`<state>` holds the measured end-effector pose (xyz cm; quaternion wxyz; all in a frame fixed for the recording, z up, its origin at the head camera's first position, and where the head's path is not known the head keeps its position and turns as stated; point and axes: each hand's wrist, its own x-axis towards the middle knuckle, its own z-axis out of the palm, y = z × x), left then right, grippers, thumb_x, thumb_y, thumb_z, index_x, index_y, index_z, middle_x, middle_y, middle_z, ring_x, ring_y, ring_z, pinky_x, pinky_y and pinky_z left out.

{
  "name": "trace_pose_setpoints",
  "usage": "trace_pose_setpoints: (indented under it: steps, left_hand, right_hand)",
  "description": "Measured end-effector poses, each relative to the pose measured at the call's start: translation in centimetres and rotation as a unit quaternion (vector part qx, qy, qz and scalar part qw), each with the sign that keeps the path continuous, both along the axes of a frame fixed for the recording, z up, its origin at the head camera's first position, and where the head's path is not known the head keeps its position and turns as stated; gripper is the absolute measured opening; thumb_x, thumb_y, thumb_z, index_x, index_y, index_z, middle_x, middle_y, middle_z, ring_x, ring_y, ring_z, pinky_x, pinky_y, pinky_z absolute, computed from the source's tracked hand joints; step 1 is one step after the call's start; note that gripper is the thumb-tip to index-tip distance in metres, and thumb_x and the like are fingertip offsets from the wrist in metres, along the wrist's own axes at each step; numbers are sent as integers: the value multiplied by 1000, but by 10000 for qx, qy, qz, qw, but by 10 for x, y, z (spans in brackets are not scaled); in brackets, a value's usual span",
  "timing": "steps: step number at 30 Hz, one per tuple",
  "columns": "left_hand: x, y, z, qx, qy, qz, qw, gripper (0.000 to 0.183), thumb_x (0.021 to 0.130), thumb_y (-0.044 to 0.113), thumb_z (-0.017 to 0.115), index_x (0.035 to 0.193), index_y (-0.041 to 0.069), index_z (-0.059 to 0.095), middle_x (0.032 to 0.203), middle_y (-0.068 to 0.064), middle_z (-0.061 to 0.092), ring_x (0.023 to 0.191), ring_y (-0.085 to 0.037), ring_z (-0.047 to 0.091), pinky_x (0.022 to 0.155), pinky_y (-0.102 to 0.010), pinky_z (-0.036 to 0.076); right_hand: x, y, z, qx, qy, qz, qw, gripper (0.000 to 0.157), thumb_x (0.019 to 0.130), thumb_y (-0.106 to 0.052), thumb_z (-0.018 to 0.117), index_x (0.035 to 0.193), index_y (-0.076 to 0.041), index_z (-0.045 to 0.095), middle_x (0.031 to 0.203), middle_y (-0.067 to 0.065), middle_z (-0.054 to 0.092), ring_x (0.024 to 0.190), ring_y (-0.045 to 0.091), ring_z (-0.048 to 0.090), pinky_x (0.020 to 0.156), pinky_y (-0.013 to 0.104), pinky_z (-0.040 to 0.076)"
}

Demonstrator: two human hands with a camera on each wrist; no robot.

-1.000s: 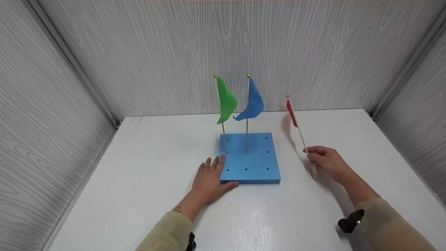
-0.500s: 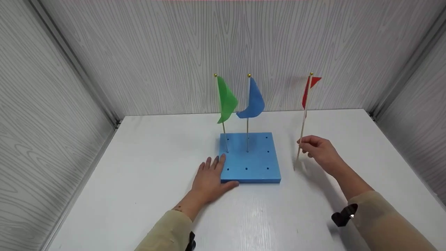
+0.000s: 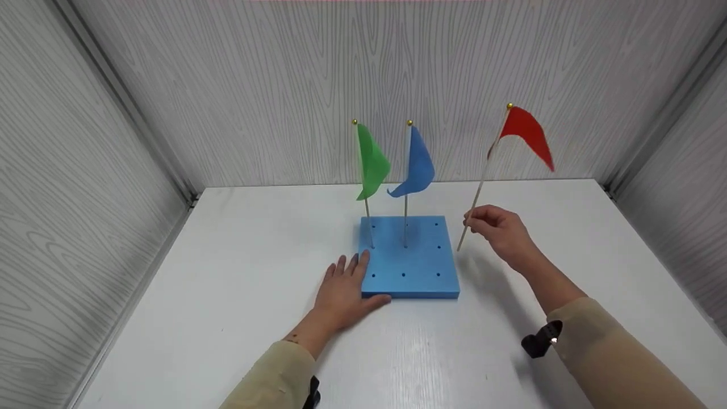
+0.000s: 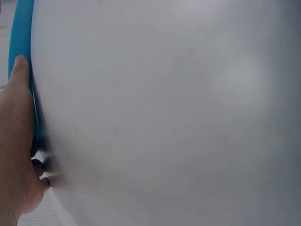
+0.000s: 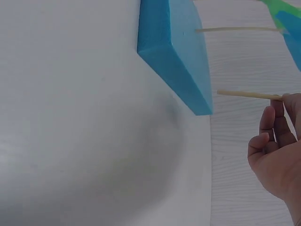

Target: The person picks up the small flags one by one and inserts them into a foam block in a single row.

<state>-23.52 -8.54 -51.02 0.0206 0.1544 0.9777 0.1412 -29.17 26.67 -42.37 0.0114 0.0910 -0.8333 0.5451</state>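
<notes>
A blue square board (image 3: 423, 261) with small holes lies on the white table. A green flag (image 3: 372, 165) and a blue flag (image 3: 419, 165) stand in its middle row, in the left and centre holes. My left hand (image 3: 341, 295) rests with spread, straight fingers against the board's left and front edges. Between thumb and fingertips my right hand (image 3: 500, 230) pinches the stick of a red flag (image 3: 528, 130), tilted with its top to the right. The stick's bare lower end (image 5: 228, 92) hangs above the table, just right of the board.
The white table (image 3: 255, 244) reaches back to a wood-grain wall (image 3: 255, 91), with side walls left and right. Table surface shows on both sides of the board and in front of it.
My right hand has lifted the red flag and carried it left and back towards the board; the flag's cloth has swung out to the right. My left hand has stayed in place.
</notes>
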Motion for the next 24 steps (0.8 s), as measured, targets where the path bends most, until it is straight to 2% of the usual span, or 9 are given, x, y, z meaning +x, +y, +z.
trace_pose_setpoints:
  steps: [5, 13, 20, 24]
  left_hand:
    - [0, 1, 0, -8, -15, 26, 10000, 115, 92, 86, 51, 172, 14, 12, 173, -14, 28, 160, -40, 19, 129, -56, 16]
    - [0, 3, 0, 17, 30, -23, 10000, 113, 93, 84, 51, 172, 12, 16, 171, -16, 31, 159, -42, 22, 128, -57, 19]
    - [-2, 4, -2, -86, -69, 17, 9999, 115, 92, 87, 49, 172, 15, 11, 173, -13, 27, 161, -39, 18, 129, -55, 16]
    - [-2, 4, -3, -61, -57, 12, 10000, 114, 92, 87, 49, 172, 15, 11, 173, -13, 27, 161, -39, 18, 129, -56, 16]
  right_hand:
    - [-5, -16, 1, 141, 101, 24, 9998, 20, 110, -17, 62, 124, -8, 72, 123, 9, 71, 116, 25, 66, 103, 28, 53]
    - [-9, -32, -4, 150, 213, 61, 9996, 19, 109, -12, 61, 124, -7, 72, 120, 10, 73, 113, 26, 66, 104, 34, 54]
    - [-13, -34, -10, 101, 157, 61, 9998, 19, 109, -12, 60, 124, -8, 72, 120, 11, 72, 120, 39, 63, 108, 44, 52]
    - [-14, -34, -12, 84, 79, 4, 9999, 19, 109, -14, 62, 123, -8, 73, 122, 16, 73, 120, 41, 63, 108, 45, 51]
